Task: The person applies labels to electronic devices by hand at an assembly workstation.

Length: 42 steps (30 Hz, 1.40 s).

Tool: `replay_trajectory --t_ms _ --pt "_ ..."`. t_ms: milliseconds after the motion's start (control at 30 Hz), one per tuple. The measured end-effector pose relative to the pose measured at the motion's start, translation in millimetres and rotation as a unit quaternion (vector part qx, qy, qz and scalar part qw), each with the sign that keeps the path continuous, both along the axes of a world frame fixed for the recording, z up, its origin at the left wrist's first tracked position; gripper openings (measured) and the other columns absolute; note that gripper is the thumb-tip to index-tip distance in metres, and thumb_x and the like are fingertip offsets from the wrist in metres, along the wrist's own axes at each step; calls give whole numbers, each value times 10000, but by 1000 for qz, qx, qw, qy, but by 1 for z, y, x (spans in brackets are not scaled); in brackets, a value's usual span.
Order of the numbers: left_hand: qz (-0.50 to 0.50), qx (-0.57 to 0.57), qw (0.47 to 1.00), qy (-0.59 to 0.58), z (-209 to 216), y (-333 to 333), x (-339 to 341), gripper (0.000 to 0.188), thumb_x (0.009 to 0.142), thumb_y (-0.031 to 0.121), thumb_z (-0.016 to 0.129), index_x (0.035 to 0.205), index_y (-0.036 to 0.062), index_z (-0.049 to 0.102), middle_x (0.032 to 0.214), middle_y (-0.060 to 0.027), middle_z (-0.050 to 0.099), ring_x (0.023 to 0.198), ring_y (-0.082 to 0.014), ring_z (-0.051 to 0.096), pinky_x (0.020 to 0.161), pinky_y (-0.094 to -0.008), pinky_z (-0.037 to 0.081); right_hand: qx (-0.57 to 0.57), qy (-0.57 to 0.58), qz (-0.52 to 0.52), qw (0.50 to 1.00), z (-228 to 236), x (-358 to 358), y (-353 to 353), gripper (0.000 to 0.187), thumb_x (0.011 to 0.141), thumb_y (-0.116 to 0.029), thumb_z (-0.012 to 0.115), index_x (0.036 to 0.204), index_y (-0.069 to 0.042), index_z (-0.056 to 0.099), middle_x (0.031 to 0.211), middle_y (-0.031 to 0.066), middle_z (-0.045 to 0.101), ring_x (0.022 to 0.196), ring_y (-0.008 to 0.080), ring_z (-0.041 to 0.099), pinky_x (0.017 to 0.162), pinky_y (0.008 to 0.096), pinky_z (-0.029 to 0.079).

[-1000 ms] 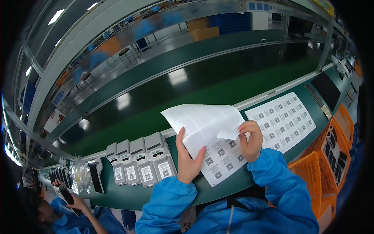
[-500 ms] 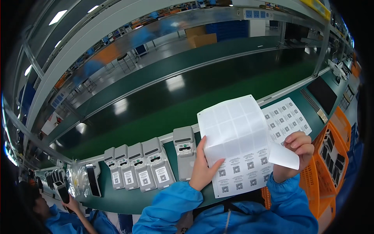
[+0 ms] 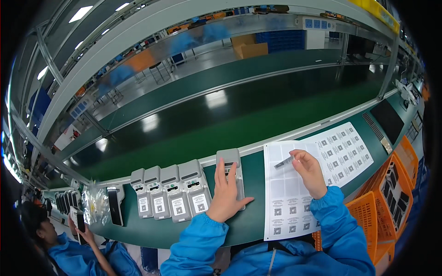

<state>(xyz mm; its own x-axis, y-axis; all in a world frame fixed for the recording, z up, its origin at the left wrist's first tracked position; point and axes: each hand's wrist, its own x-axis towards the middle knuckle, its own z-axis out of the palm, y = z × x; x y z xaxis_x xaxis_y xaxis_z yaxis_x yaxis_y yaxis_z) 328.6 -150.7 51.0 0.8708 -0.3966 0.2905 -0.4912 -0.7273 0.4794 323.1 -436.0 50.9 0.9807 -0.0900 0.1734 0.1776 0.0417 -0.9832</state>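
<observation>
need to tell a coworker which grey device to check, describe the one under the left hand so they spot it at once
Start at the green workbench and find the row of four grey devices lying side by side near its front edge. Just right of them, apart from the row and set further back, lies a fifth grey device. It is the only one covered by the left hand, and no label shows on it as on the others.

- Four devices are lined up along the table's far edge, left of the fifth device.
- Two label sheets are laid toward the right end, baskets beyond the near edge.
</observation>
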Motion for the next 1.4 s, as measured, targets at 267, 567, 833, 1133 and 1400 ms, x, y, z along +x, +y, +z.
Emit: replay_trajectory --t_ms 267,567,833,1133,1400 --pt "-12 -29 995 94 11 12 -13 1276 660 259 965 1584 -11 128 1626 -346 -84 1503 -558 123 1189 -506 346 -1 55 82 995 5 7 -9 59 986 -128 647 942 -97 623 1436 143 552 1294 233 517 1153 388 347" --pt "9 -86 994 65 8 8 -16 1041 769 241 894 1571 50 258 1646 -289 31 1458 -488 300 1165 -502 370 -58 77 129 987 21 24 10 92 993 -139 656 959 -55 637 1258 128 658 1148 203 610 1040 341 456" --pt "-84 -259 956 109 24 22 9 429 938 122 692 1349 56 588 1163 -73 643 1078 -176 603 884 -291 443 -133 51 271 952 20 44 46 124 970 -122 705 990 -21 635 950 57 690 934 121 667 838 250 534" --pt "-38 -296 942 156 9 18 11 328 905 60 734 1217 40 637 883 13 628 833 -79 559 729 -243 415 -91 60 322 940 3 55 58 127 957 -98 721 1009 -11 643 920 45 686 863 103 664 796 233 543" --pt "4 -385 906 177 -14 10 11 375 913 34 728 1263 18 595 915 12 669 829 -49 568 706 -224 422 -50 30 254 965 -9 50 64 173 936 -106 752 1034 -12 644 920 38 684 846 100 643 799 248 531"
